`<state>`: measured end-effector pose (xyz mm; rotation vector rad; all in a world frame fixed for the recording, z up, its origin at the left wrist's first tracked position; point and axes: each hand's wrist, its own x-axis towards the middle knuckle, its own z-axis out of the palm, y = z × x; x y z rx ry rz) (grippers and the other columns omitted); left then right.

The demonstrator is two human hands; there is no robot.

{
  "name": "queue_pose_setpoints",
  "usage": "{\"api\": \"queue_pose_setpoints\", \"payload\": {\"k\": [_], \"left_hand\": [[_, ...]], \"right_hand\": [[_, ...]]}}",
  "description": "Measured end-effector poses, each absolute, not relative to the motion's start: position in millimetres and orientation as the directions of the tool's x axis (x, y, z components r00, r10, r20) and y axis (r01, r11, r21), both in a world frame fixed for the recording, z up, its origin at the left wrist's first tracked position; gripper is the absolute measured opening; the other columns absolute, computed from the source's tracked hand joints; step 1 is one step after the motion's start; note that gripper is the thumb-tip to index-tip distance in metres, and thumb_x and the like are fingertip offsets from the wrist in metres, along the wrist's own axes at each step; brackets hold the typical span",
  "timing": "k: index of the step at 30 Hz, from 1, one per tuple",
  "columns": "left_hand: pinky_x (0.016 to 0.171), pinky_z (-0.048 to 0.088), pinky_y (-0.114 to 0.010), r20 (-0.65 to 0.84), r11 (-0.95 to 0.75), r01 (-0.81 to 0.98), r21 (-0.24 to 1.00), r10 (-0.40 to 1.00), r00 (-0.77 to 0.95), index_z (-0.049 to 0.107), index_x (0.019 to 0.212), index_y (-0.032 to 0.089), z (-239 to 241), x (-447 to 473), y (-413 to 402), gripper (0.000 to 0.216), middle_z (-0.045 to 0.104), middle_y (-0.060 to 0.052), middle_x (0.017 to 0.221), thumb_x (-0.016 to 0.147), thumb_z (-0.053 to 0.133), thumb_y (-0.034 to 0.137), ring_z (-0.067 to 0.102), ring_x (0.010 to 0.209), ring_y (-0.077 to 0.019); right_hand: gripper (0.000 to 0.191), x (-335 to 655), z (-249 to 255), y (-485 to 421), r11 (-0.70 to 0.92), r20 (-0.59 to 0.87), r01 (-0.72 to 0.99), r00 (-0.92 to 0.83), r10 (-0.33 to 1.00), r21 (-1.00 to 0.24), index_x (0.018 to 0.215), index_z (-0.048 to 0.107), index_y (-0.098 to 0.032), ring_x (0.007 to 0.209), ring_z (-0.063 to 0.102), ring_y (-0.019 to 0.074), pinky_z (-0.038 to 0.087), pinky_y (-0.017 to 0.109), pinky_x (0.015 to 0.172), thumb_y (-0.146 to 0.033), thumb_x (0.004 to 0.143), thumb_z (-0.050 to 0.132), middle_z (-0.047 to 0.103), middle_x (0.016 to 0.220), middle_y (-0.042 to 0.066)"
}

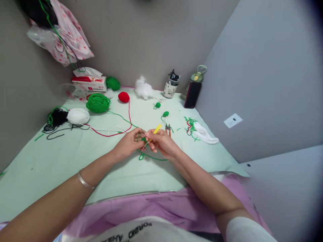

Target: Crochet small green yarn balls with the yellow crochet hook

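Observation:
Both hands meet over the middle of the pale green table cover. My right hand is closed around a crochet hook with a yellow handle, its thin metal shaft pointing down and left. Pinched in the fingers of my left hand is a small piece of green crochet work, partly hidden by the fingers. A strand of green yarn trails below the hands in a small loop. Just beyond the right hand lie thread snips with orange handles and a small green crocheted ball.
Yarn balls in green, red, white and black lie at left, their strands crossing the table. White stuffing, a pen cup, a phone and a bottle stand behind. Yarn scraps lie right.

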<state>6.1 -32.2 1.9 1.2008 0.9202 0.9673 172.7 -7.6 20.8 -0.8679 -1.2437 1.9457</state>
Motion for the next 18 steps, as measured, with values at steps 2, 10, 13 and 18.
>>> {"api": "queue_pose_setpoints", "payload": {"k": [2,10,13,18], "left_hand": [[0.062,0.051,-0.026,-0.038,0.068,-0.102,0.992,0.962,0.270,0.056,0.092,0.020,2,9,-34,0.024,0.068,0.004,0.073,0.076,0.074,0.018,0.066,0.065,-0.0144],[0.065,0.053,-0.029,-0.042,0.088,-0.162,0.983,0.963,0.266,0.063,0.102,0.017,8,3,-34,0.030,0.070,0.001,0.079,0.082,0.078,0.035,0.067,0.063,-0.0145],[0.070,0.055,-0.031,-0.072,0.133,-0.180,0.975,0.948,0.311,0.067,0.106,0.017,11,-2,-32,0.034,0.073,-0.002,0.085,0.082,0.080,0.038,0.070,0.069,-0.0157],[0.071,0.055,-0.032,-0.075,0.137,-0.174,0.975,0.945,0.318,0.066,0.104,0.017,10,-2,-31,0.031,0.074,-0.003,0.086,0.083,0.079,0.036,0.070,0.069,-0.0163]], "right_hand": [[0.039,170,21,-11,-0.330,-0.178,-0.184,-0.558,0.810,-0.926,0.065,0.063,-0.016,0.033,0.045,0.0063,0.034,0.017,0.034,-0.048,0.071,0.085,0.055,0.041,-0.005],[0.038,173,26,-5,-0.335,-0.159,-0.255,-0.530,0.833,-0.907,0.068,0.063,-0.017,0.038,0.044,0.0059,0.034,0.017,0.038,-0.047,0.073,0.085,0.054,0.043,-0.006],[0.037,176,27,-3,-0.344,-0.163,-0.275,-0.518,0.839,-0.898,0.069,0.063,-0.016,0.039,0.042,0.0054,0.034,0.017,0.039,-0.047,0.073,0.084,0.053,0.045,-0.006],[0.037,173,25,-6,-0.366,-0.182,-0.272,-0.525,0.832,-0.890,0.068,0.063,-0.016,0.041,0.047,0.0071,0.034,0.018,0.039,-0.046,0.072,0.084,0.054,0.045,-0.005]]}}
